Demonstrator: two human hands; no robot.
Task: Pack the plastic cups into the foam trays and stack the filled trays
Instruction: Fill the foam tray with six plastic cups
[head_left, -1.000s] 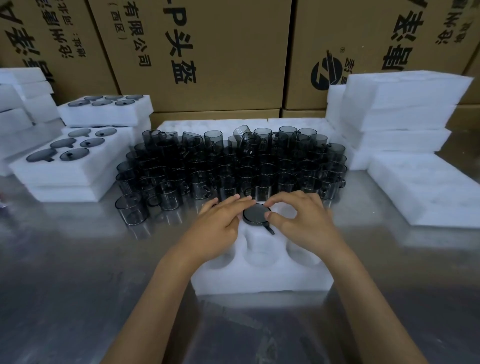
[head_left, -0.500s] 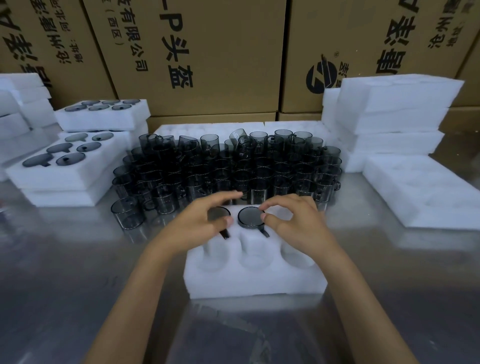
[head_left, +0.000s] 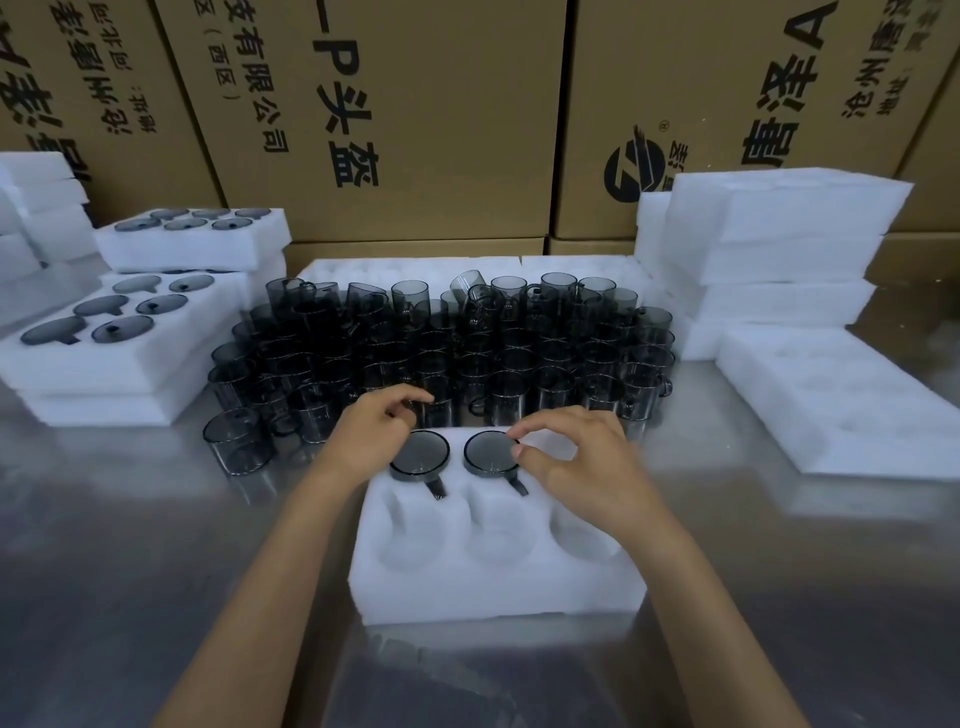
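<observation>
1. The foam tray (head_left: 498, 582) lies on the metal table (head_left: 130, 571); two dark cups (head_left: 420, 455) sit upside down in its far-left and far-middle pockets.
2. The left hand (head_left: 371, 434) hovers over the left cup, fingers loosely curled, holding nothing.
3. The right hand (head_left: 576, 462) has thumb and forefinger nearly pinched at the middle cup's (head_left: 489, 453) rim; contact unclear.
4. Loose cups (head_left: 441, 343) crowd behind; filled trays (head_left: 124, 358) stand left, empty trays (head_left: 779, 249) right.
</observation>
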